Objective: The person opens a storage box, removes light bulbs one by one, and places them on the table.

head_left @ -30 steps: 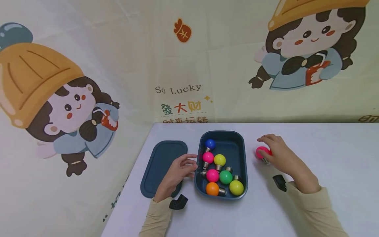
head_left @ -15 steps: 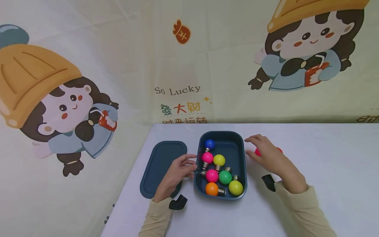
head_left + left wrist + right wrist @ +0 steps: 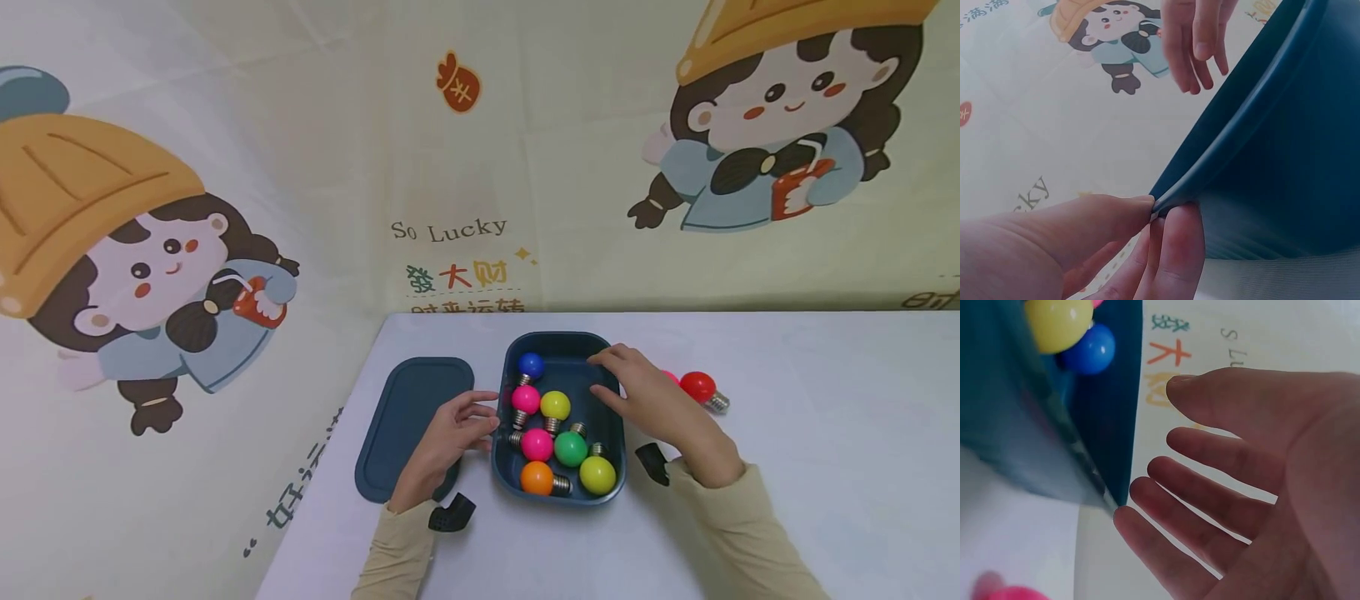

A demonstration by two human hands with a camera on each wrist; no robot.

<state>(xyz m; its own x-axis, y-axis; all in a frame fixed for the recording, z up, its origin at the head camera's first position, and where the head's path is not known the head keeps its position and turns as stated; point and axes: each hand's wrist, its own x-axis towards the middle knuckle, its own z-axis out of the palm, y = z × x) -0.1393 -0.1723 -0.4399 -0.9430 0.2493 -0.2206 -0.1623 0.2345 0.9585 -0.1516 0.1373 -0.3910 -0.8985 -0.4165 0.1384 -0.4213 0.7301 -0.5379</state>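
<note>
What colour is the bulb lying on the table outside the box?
Red bulb, seen best in the head view.

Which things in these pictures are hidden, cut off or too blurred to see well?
- Head view: a pink bulb beside the red bulb, mostly hidden by the right hand.
- Right wrist view: the box wall is blurred.
- Left wrist view: bulbs hidden behind the box.

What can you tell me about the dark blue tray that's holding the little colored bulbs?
The tray is a deep, dark blue rounded rectangle, plastic by its look, lying flat and lidless on the white table. Seven small bulbs lie inside. The left hand pinches its left rim; the right hand reaches over its right rim.
</note>
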